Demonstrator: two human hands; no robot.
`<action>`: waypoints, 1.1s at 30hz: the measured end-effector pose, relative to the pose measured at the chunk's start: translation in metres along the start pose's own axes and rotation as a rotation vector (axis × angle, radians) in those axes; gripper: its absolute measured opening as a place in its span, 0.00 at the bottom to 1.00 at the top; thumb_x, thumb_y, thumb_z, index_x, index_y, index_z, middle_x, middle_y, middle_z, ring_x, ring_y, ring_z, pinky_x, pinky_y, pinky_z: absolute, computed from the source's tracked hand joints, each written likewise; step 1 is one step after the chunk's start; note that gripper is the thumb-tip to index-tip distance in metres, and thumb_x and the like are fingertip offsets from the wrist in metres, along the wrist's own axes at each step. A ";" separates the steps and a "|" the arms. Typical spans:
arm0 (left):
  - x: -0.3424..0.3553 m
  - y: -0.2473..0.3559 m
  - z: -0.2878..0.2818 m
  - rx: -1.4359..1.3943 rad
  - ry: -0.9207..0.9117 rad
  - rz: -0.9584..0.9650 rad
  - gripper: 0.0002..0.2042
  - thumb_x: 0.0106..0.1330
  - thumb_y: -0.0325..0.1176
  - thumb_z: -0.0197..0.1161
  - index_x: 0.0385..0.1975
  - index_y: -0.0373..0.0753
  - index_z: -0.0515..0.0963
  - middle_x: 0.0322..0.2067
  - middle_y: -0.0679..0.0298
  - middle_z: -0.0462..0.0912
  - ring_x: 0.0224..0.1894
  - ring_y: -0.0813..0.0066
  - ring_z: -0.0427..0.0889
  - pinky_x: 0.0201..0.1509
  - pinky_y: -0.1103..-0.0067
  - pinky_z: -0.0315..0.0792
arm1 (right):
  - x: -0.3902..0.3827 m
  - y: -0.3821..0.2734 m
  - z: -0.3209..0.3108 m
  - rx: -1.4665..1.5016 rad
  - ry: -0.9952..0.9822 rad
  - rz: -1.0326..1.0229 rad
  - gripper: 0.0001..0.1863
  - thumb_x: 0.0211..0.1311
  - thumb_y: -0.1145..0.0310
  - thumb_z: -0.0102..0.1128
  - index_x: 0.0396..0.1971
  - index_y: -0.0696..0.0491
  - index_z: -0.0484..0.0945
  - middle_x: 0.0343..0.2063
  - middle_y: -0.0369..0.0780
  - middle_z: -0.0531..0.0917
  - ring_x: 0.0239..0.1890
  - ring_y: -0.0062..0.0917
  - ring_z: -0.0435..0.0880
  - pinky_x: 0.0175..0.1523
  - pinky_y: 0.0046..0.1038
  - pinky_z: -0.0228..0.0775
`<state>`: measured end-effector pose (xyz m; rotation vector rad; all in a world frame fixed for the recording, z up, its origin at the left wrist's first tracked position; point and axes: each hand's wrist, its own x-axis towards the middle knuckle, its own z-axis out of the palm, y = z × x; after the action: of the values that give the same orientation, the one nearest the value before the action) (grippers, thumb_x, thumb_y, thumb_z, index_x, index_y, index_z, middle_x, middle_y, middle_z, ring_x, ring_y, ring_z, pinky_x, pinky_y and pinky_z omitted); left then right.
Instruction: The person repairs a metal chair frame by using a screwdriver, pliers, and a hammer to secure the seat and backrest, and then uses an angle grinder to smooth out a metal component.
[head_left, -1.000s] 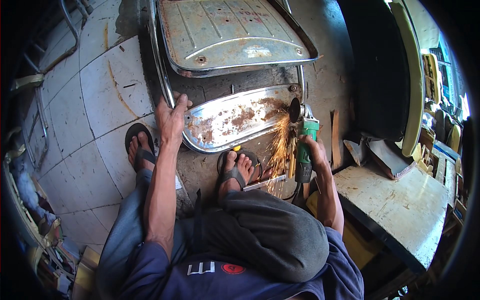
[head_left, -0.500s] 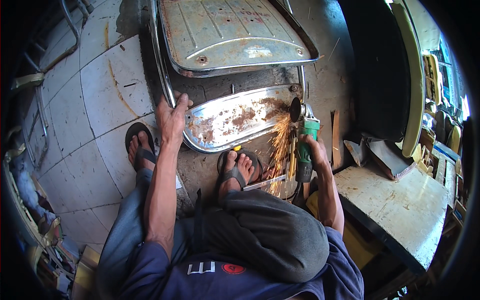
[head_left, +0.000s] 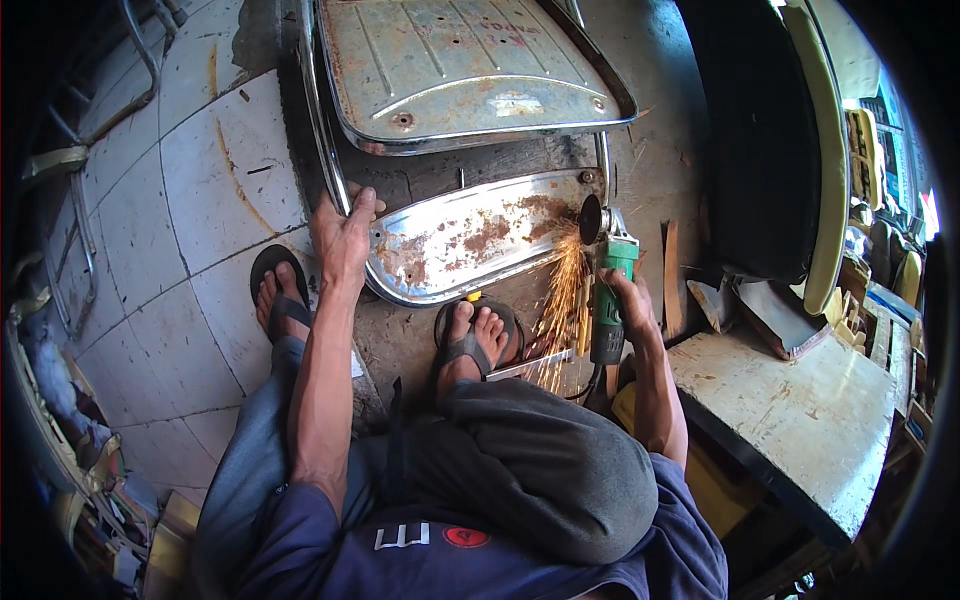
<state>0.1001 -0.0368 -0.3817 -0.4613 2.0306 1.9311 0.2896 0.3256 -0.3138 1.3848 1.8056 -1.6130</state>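
Observation:
A rusty curved metal panel lies on the floor in front of me. My left hand presses on its left edge and grips the rim there. My right hand holds a green angle grinder, whose disc touches the panel's right end. Orange sparks spray down toward my right foot in a sandal. My left foot rests on the tiles.
A larger rusted metal tray lies beyond the panel. A worn white bench top stands at the right, with a dark tall object behind it. Pale floor tiles spread to the left, with clutter along the left rim.
The grinder disc stays at the panel's right end and sparks keep flying. Both hands hold about the same places.

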 end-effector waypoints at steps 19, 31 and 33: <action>0.000 0.002 0.001 0.019 0.002 0.010 0.10 0.71 0.36 0.65 0.42 0.37 0.75 0.32 0.62 0.84 0.35 0.79 0.77 0.43 0.78 0.71 | -0.004 0.002 -0.001 0.042 0.004 0.033 0.23 0.56 0.53 0.64 0.42 0.57 0.78 0.28 0.41 0.82 0.26 0.28 0.84 0.32 0.29 0.78; 0.000 0.001 -0.002 0.021 -0.003 -0.012 0.10 0.71 0.35 0.65 0.43 0.37 0.75 0.32 0.62 0.83 0.34 0.78 0.78 0.43 0.78 0.72 | -0.003 -0.004 0.002 0.019 0.016 -0.005 0.23 0.55 0.54 0.64 0.41 0.58 0.78 0.28 0.42 0.83 0.25 0.27 0.84 0.32 0.30 0.77; 0.000 0.002 0.000 0.010 0.007 -0.041 0.10 0.71 0.35 0.65 0.43 0.37 0.75 0.32 0.62 0.83 0.34 0.78 0.78 0.44 0.78 0.72 | 0.001 0.005 -0.004 0.002 -0.020 0.013 0.23 0.55 0.53 0.64 0.41 0.59 0.79 0.29 0.43 0.83 0.26 0.28 0.84 0.32 0.31 0.78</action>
<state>0.0991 -0.0370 -0.3796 -0.5043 2.0177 1.8973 0.2943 0.3291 -0.3162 1.3742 1.7804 -1.6172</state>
